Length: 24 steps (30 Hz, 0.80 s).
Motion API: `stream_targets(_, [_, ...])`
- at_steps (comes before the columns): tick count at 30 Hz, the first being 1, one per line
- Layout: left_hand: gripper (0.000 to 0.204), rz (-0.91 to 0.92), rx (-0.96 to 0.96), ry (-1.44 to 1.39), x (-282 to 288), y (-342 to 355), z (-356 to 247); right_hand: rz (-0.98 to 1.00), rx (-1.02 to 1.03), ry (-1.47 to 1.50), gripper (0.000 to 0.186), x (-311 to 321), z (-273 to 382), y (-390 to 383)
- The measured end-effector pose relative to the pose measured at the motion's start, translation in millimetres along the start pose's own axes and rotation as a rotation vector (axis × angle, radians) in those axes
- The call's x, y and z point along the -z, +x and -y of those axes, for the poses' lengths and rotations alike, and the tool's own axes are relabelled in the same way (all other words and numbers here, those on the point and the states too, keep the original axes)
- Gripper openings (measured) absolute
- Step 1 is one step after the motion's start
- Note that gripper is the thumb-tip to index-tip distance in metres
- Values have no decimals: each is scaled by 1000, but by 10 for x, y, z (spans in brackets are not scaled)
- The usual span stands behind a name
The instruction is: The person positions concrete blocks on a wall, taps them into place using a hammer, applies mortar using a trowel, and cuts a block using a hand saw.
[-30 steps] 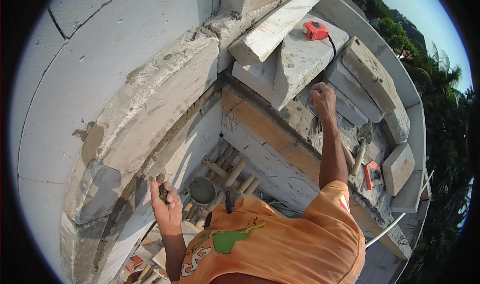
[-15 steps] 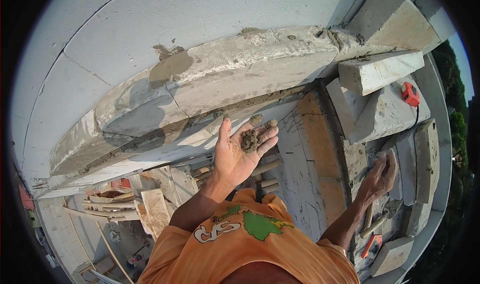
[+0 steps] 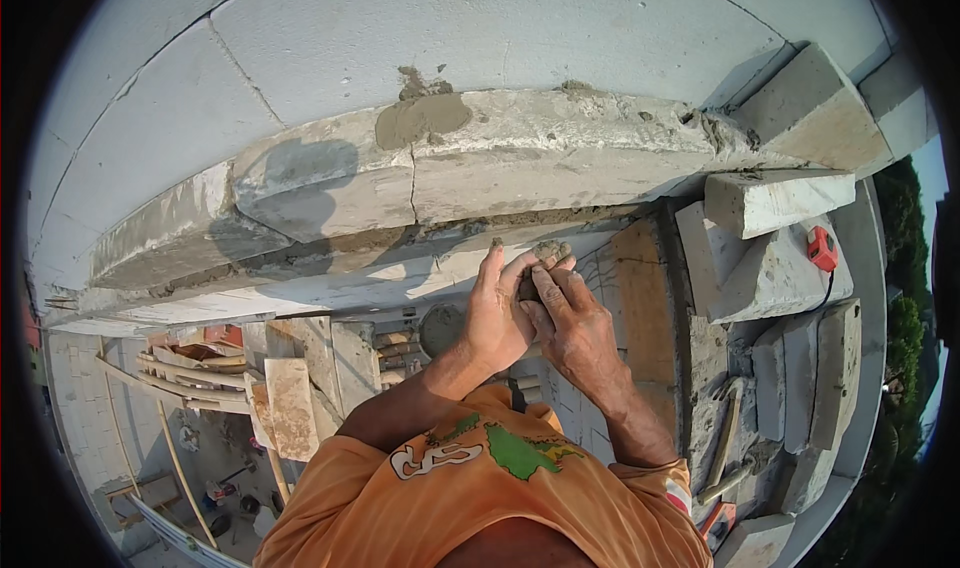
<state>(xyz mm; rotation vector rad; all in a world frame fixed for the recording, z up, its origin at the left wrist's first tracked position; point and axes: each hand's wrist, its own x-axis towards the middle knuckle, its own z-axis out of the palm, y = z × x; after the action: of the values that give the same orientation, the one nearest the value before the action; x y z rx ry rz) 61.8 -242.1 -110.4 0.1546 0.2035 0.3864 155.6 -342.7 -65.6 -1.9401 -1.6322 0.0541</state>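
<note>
Both hands meet in front of my chest, below the ledge of pale blocks. My left hand (image 3: 495,318) is cupped around a lump of wet grey mortar (image 3: 527,288), its thumb pointing up and its fingertips smeared. The fingers of my right hand (image 3: 580,336) are bent and pressed onto the mortar in the left palm, hiding much of it. Beyond the hands runs the block ledge (image 3: 520,180), with a vertical joint in its face. A smooth patch of damp mortar (image 3: 425,120) covers the top of that joint, next to the wall.
A white block wall (image 3: 520,28) rises behind the ledge. At right are loose cut blocks (image 3: 775,203), a red tape measure (image 3: 822,248) and a hammer (image 3: 728,428). A bucket (image 3: 441,330) stands below, and wooden poles (image 3: 190,380) lie at lower left, over a drop.
My right hand has come from the blocks at right to my left hand and now presses on the mortar. The left fingers have curled in. The view has shifted.
</note>
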Motion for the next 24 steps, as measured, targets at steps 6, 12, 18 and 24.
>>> stream_targets(6, [73, -8, -22, 12, 58, -6, 22, -9, 72, -19, 43, -78, -19, 88])
stream_targets(12, [63, -24, -47, 36, 227, 55, 29, 75, 101, -63, 40, -106, -33, 151])
stream_targets(18, [59, -30, -82, 11, 292, 77, 7, 80, 118, -48, 40, -159, -101, 183])
stream_targets(24, [65, -63, -116, 69, 155, 45, -68, 79, 150, -33, 39, -117, -25, 315])
